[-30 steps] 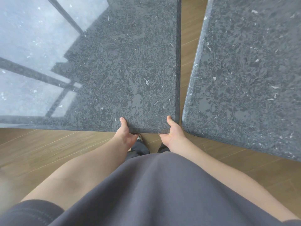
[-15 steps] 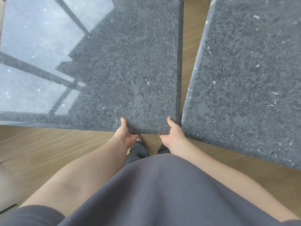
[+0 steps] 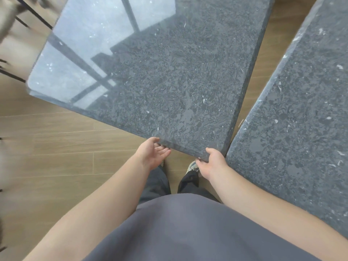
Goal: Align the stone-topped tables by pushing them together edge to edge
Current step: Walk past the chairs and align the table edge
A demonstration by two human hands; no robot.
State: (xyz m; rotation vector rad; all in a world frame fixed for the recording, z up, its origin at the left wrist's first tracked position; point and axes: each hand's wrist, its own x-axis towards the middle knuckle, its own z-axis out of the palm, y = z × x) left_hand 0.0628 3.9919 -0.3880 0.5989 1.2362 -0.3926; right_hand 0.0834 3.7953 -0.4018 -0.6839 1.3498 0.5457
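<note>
Pale wood-plank floor point(image 3: 66, 144) under everything. Thin dark metal legs point(image 3: 35, 15), blurred, at upper left beyond the far corner. A grey-and-white shoe toe point(image 3: 192, 165) shows between the hands; dark trousers point(image 3: 158, 183) and grey shirt point(image 3: 188, 228) below.

Left dark speckled stone-topped worktop point(image 3: 169, 76) sits skewed, its near right corner almost meeting the right dark speckled stone-topped worktop point(image 3: 301, 129). Whether the corners touch, cannot tell. A wedge of floor widens between their edges toward the top.

Left hand point(image 3: 152, 153): palm turned up beneath the near edge, fingers under the slab, thumb at the rim. Grip looks loose, fingers only lightly curled.

Right hand point(image 3: 212, 162): at the near right corner, thumb on top, fingers tucked beneath, grip clamped on the left worktop's edge.
</note>
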